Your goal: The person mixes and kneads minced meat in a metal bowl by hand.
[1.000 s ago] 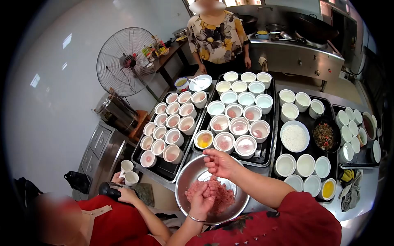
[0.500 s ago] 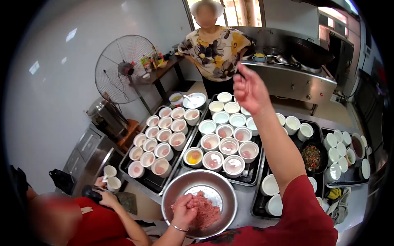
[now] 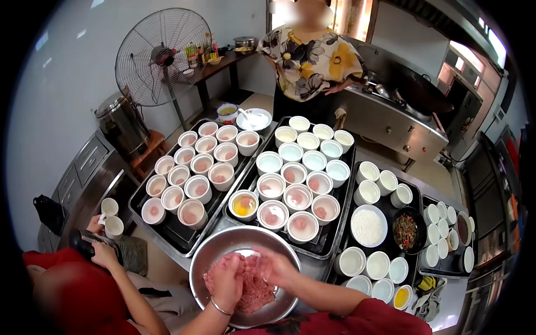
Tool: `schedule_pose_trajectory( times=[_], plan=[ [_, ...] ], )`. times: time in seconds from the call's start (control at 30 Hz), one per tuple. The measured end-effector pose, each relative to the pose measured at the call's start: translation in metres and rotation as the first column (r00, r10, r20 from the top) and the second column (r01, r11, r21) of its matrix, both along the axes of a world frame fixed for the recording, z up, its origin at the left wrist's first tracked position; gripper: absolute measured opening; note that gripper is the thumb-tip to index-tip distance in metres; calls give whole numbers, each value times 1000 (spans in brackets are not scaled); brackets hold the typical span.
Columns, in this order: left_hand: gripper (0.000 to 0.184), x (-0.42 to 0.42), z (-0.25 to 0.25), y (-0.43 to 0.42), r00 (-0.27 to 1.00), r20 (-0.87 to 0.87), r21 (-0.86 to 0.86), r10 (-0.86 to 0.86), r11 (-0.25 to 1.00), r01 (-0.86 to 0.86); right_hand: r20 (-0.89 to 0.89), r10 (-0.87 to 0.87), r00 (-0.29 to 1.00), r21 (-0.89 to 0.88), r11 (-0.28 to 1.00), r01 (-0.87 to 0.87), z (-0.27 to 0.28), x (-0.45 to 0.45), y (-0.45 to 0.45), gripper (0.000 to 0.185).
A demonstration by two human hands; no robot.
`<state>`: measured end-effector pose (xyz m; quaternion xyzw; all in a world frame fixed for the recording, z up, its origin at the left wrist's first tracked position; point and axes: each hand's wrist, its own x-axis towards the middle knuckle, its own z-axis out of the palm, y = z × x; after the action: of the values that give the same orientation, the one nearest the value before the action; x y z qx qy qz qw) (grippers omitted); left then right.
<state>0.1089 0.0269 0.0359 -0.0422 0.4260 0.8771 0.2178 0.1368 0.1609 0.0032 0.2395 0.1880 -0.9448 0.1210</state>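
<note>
A steel bowl (image 3: 195, 270) of pink minced meat (image 3: 257, 298) stands at the front edge. Over its left part, my left hand (image 3: 226, 283), with a bracelet at the wrist, is curled closed around minced meat. Close beside it on the right, my right hand (image 3: 274, 268) reaches over the bowl with its fingers stretched toward the left one; they are a little blurred. Beyond the bowl, white cups (image 3: 300, 226) stand in rows on a black tray (image 3: 329, 245), several with a lump of meat in them. One cup (image 3: 244, 206) holds yellow egg.
Another black tray (image 3: 192, 245) of meat-filled cups stands at left. At right are a bowl of white granules (image 3: 368, 225), a black pan of chopped mix (image 3: 408, 231) and more cups. A person in a flowered top (image 3: 312, 61) stands opposite; a person in red (image 3: 84, 290) holds cups at left.
My right arm has come down from its raised reach across the trays to the steel bowl, beside my left hand. The view has shifted, revealing the white granules and more cups at right.
</note>
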Motion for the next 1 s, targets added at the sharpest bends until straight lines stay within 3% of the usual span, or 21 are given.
schedule_pose_trajectory(
  times=[0.03, 0.1, 0.13, 0.17, 0.23, 0.27, 0.3, 0.37, 0.4, 0.47, 0.5, 0.57, 0.6, 0.63, 0.73, 0.77, 0.83, 0.87, 0.93, 0.97, 1.0],
  plan=[
    [10, 2, 14, 1, 1000, -5, 1, -4, 1000, 4, 105, 23, 994, -48, 999, -18, -6, 5, -10, 24],
    [22, 2, 43, 1, 656, -549, -606, -518, 787, 114, 89, 18, 996, -187, 982, -2, -7, 8, -19, 21],
    [30, -1, 25, -5, 452, -593, -753, -667, 658, -17, 86, 50, 995, -206, 978, -32, -5, 12, -23, 22],
    [30, 1, 25, -6, 442, -598, -753, -668, 658, -23, 75, 83, 994, -221, 973, -65, 2, 11, -24, 23],
    [31, 8, 27, -4, 722, -593, -569, -356, 820, -63, 127, 70, 989, -205, 978, -43, -5, 14, -17, 24],
    [24, 12, 24, 3, 884, -456, -424, -105, 898, -113, -45, 143, 989, -229, 962, -149, -4, 13, -8, 26],
    [24, 12, 19, 1, 879, -465, -426, -109, 897, -114, -215, 208, 954, -237, 937, -258, -2, 14, -4, 27],
    [26, 15, 9, -8, 972, 231, 132, -51, 991, 21, -204, 199, 958, -14, 978, -206, 14, 17, -5, 28],
    [32, 17, 6, -13, 909, 327, 331, -259, 932, 146, -244, 169, 955, 320, 944, -85, 25, 16, -7, 27],
    [39, 23, -7, -14, 836, 442, 353, -325, 920, 171, -258, 314, 914, 758, 652, -10, 25, 16, -10, 22],
    [41, 27, 0, -10, 826, 458, 334, -330, 924, 184, -274, 311, 910, 755, 656, 3, 21, 15, -12, 22],
    [42, 28, 12, -5, 855, 441, 312, -273, 940, 139, -491, 570, 659, 784, -40, 620, 24, 19, -18, 24],
    [42, 29, 15, -5, 876, 431, 301, -217, 950, 88, -421, 666, 616, 797, -52, 601, 35, 25, -18, 28],
    [42, 27, 13, -7, 879, 426, 298, -217, 950, 90, -427, 664, 613, 793, -50, 607, 40, 28, -19, 28],
    [32, 20, -14, -15, 914, 354, 302, -197, 949, 88, -479, 307, 822, 833, 454, 316, 48, 34, -18, 33],
    [32, 18, -21, -17, 916, 350, 301, -198, 949, 90, -483, 306, 820, 831, 454, 320, 40, 31, -15, 33],
    [28, 13, -29, -20, 936, 73, 405, -345, 868, 288, -370, 2, 929, 310, 943, 121, 14, 23, -8, 33],
    [28, 15, -19, -16, 936, 70, 405, -346, 867, 291, -287, 0, 958, 157, 986, 47, 15, 27, -9, 32],
    [20, 26, 10, -4, 912, -106, -230, -397, 902, 366, -157, 21, 987, 10, 1000, -20, 15, 34, -17, 29],
    [20, 27, 13, -2, 911, -108, -227, -398, 902, 367, -29, 65, 997, -147, 987, -68, 14, 35, -21, 26],
    [20, 28, 15, -1, 779, -440, -505, -446, 841, 196, -51, 47, 998, -134, 990, -53, 12, 34, -25, 20]
  ],
)
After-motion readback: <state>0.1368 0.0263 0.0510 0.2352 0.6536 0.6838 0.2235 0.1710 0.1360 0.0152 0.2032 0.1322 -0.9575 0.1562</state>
